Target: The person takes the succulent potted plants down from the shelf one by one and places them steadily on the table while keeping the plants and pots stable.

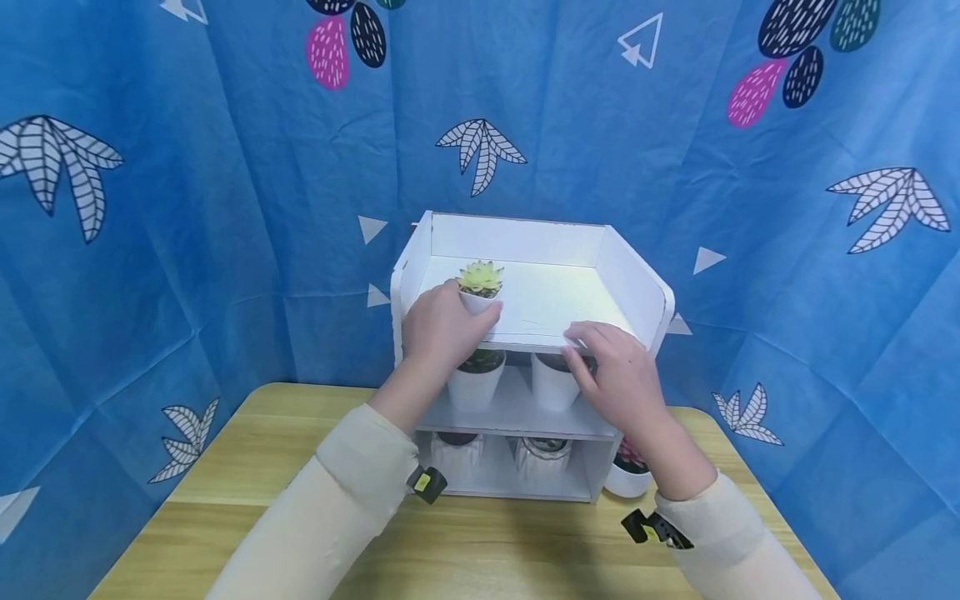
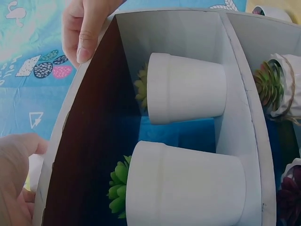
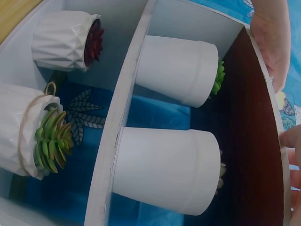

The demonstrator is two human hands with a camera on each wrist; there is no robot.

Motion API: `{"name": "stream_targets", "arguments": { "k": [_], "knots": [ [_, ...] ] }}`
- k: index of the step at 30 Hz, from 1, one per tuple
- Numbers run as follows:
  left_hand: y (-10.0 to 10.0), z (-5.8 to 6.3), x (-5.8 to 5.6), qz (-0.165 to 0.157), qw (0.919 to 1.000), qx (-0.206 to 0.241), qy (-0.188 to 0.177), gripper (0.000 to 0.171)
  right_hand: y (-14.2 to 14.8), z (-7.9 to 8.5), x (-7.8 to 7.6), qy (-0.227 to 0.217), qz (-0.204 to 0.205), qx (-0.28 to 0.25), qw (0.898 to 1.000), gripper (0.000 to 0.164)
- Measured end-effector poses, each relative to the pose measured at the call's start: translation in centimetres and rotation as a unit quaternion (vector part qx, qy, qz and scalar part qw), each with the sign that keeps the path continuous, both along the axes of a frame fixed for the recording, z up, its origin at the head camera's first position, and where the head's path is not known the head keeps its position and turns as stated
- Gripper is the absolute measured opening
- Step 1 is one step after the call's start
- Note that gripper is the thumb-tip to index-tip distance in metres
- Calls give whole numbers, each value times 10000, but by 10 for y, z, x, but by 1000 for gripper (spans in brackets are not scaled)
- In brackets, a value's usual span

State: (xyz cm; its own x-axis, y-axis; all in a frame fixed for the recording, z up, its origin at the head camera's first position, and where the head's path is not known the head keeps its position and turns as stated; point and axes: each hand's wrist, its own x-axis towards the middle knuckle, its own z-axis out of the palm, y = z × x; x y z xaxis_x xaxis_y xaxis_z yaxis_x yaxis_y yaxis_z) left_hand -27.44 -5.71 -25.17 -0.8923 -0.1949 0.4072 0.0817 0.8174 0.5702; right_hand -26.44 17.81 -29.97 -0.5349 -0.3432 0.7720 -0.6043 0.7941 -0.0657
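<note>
My left hand (image 1: 446,327) holds a small white pot with a pale green succulent (image 1: 480,280) over the left part of the top shelf. Whether the pot's base touches the board is hidden. At the front edge of the white wooden shelf unit (image 1: 525,340), my right hand (image 1: 618,367) grips the top board, fingers above and thumb below. The left wrist view shows the left hand (image 2: 16,174) beside the board edge and the right hand (image 2: 87,30) farther along it. Two plain white pots (image 2: 188,89) with succulents stand on the middle shelf.
On the lowest shelf stand ribbed white pots, one with a twine-tied green succulent (image 3: 51,141) and one with a dark red plant (image 3: 94,42). Another pot with a pink-red succulent (image 1: 628,471) is on the wooden table (image 1: 300,467), right of the unit. A blue patterned cloth (image 1: 315,208) hangs behind.
</note>
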Motion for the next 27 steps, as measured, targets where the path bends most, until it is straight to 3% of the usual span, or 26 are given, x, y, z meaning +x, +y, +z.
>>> {"name": "stream_targets", "arguments": {
  "k": [7,27],
  "knots": [
    [-4,-1,7,-193,9997,65,155,68,0,0,0,-14,-8,17,10000,31],
    [-15,-4,26,-582,9975,389,46,66,0,0,1,-36,-49,58,10000,29]
  ]
}}
